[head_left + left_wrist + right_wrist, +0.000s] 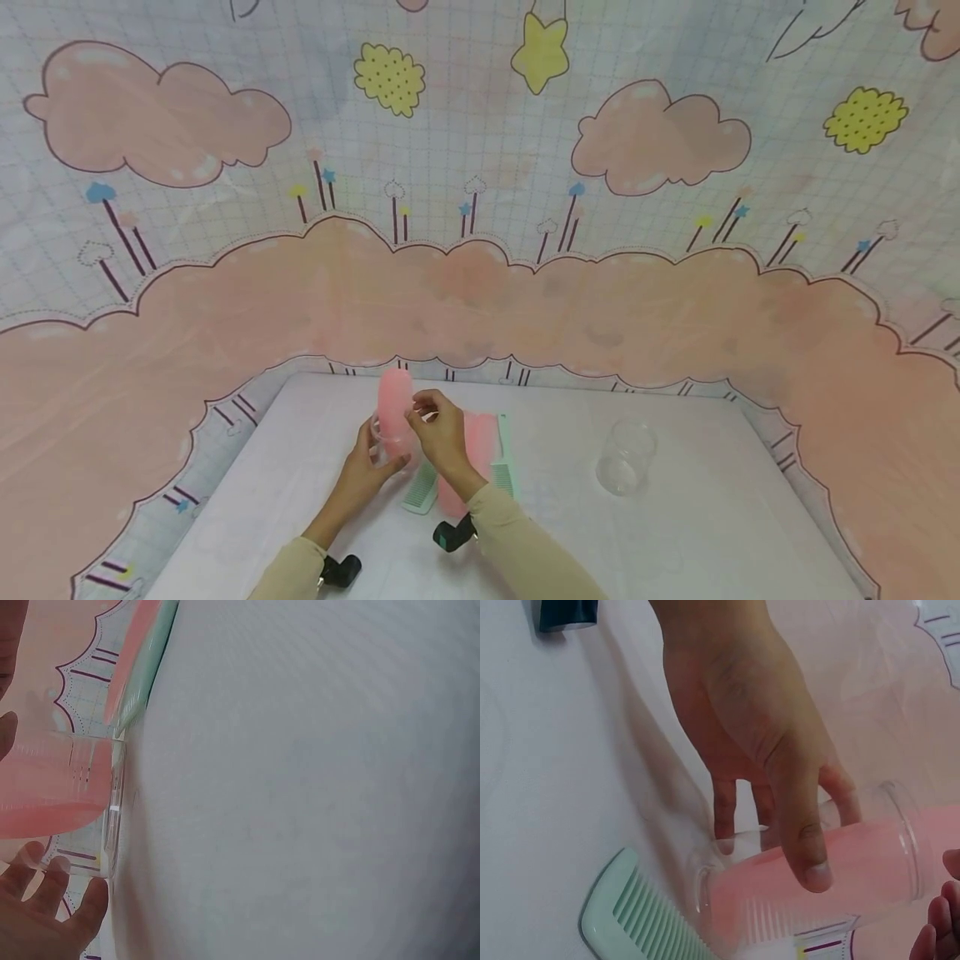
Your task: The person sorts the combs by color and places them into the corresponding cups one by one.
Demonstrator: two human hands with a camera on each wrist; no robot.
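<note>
My left hand (363, 467) holds a clear plastic cup (900, 796) low on its side, the thumb and fingers spread around its wall. Inside the cup, a long pink piece with a rounded end (394, 398) stands upright and sticks out well above the rim. In the left wrist view, the cup's base is down at the white tabletop (300, 780). Loosely bent, the fingers of my right hand (441, 429) are beside the pink piece's upper right edge, fingertips right at it. A mint green comb (641, 911) lies beside the cup.
Under my right forearm, more pink pieces (482, 437) and a second green comb (504, 475) lie partly hidden. Another clear cup (626, 457) is on the right side of the table. Black devices (453, 533) sit at both wrists. A cloud-patterned cloth (480, 308) hangs behind.
</note>
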